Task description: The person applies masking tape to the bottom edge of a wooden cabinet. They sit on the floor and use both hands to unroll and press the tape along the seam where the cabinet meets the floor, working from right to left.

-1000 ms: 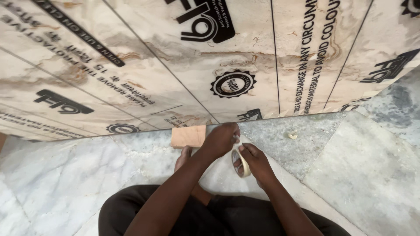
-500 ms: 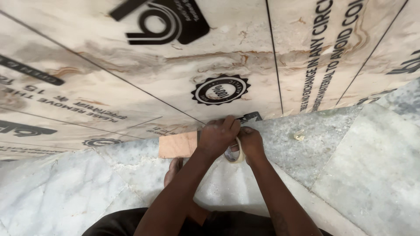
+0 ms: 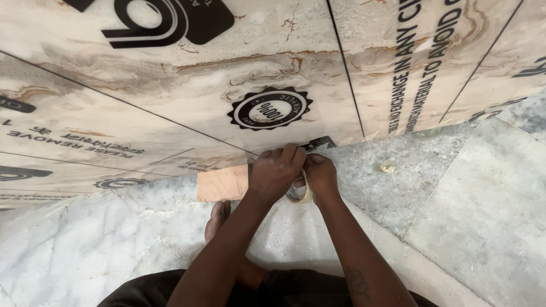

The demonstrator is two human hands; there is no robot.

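At frame centre, a tape roll [image 3: 300, 192] is pinched in the closed right hand [image 3: 320, 177]; the left hand [image 3: 274, 172] is curled over the tape's end (hold unclear). Light, stiff and sticky by judgement, the roll is best taken by its rim.

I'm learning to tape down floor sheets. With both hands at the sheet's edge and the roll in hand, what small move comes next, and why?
Probably draw the tape roll back toward the body. The left hand presses at the printed sheet's edge beside the brown patch, and the right hand holds the roll close, so little tape seems paid out.
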